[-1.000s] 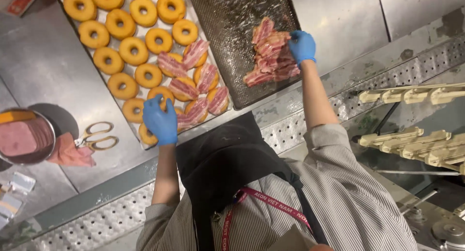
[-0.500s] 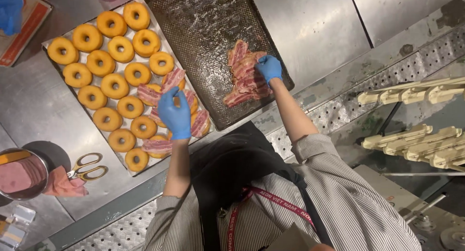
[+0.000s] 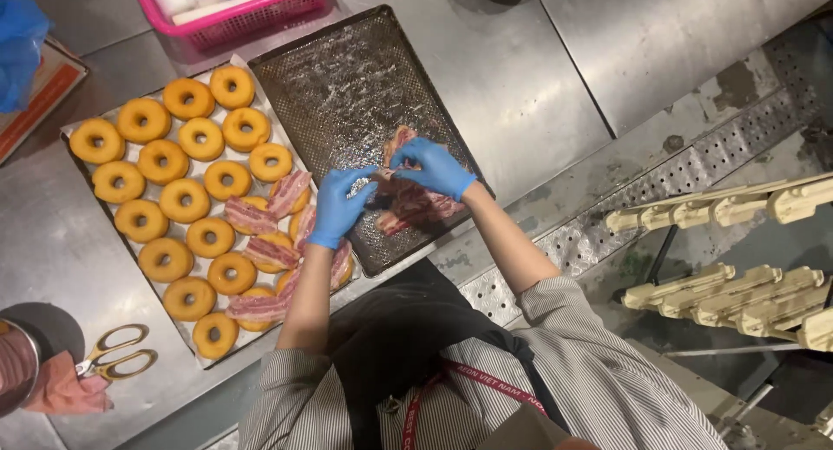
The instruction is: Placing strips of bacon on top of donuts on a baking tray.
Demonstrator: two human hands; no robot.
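- Over at the far left, scissors (image 3: 117,360) with pale handles lie on the steel counter (image 3: 555,59) next to a pinkish cloth (image 3: 65,389), well apart from both hands and out of their way.
- Next comes the tray of doughnuts (image 3: 74,151), its near right corner already topped with several bacon strips (image 3: 252,216). Risk, as I judge it: those strips lie loosely across the rings, so a sleeve or wrist passing over could drag one off or smear the glaze.
- Then the left hand (image 3: 340,209), in a blue glove, reaches over the seam between the two trays. Its fingers are curled and pinched on one end of a bacon slice (image 3: 384,172).
- That slice is stretched between both hands, just above the dark perforated baking tray (image 3: 347,77). It looks thin and greasy, so pulling from both ends could tear it, or it could slip from the gloves.
- Just below it sits the pile of bacon (image 3: 416,209) at the near edge of the baking tray, touching or almost touching the fingertips. Slices look stuck together, so more than one might lift at once.
- Further right, the right hand (image 3: 434,167), also gloved in blue, is bent at the knuckles with its fingertips nipped on the other end of the slice.
- Past the counter edge, pale moulded racks (image 3: 737,294) sit well clear.
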